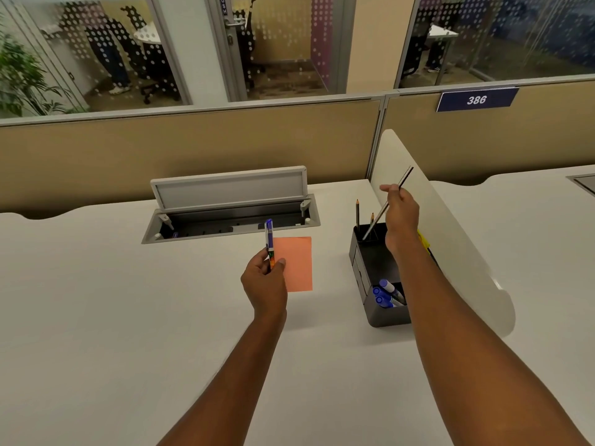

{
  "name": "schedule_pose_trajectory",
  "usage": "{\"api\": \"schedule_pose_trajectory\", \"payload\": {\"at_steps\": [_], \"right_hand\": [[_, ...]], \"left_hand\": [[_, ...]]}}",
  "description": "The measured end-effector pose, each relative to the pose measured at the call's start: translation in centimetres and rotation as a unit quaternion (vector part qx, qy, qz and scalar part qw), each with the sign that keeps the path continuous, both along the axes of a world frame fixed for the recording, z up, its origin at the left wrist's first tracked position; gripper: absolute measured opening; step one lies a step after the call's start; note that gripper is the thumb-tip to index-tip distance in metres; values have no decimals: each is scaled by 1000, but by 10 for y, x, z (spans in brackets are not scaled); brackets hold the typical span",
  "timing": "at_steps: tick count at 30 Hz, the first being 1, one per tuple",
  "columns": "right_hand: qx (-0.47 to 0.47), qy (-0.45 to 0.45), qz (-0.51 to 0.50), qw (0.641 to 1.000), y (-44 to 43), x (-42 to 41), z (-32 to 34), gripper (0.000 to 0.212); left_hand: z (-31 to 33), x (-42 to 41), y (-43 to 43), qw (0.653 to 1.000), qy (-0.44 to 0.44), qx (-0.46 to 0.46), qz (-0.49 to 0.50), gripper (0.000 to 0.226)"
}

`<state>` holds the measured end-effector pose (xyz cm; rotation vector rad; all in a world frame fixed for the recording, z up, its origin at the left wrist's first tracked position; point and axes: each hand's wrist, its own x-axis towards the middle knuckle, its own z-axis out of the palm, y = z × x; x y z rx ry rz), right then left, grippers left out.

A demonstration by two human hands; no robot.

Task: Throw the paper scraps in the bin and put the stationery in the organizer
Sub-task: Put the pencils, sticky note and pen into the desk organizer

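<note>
My left hand (264,281) grips a blue and orange pen (269,241), held upright above the white desk. An orange paper sheet (297,263) lies flat on the desk just right of that hand. My right hand (401,214) pinches a striped pencil (404,180), tilted, with its lower end inside the back compartment of the black organizer (386,315). Two pencils (357,212) stand in that back compartment. Several blue-capped markers (384,292) lie in the front compartment. A yellow item (424,241) shows behind my right wrist.
An open grey cable tray (230,204) with its lid up is set into the desk beyond the paper. A white curved divider (450,239) stands right of the organizer. A beige partition runs along the back. No bin is in view.
</note>
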<state>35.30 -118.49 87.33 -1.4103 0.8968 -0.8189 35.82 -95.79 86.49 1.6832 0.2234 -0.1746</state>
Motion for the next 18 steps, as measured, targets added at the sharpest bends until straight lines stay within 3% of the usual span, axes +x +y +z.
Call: {"api": "schedule_pose_trajectory", "payload": {"at_steps": [7,11,18], "right_hand": [[-93,34,5,995,-8,4,-4,29],[-193,96,27,976,-6,7,-9,31],[-233,185,63,952,7,6,-17,32]], "left_hand": [[-1,0,-2,1000,-1,5,-3,43],[-2,1,-3,1000,-1,1,-6,43],[-3,4,-3,1000,-10,-3,-9,43]]}}
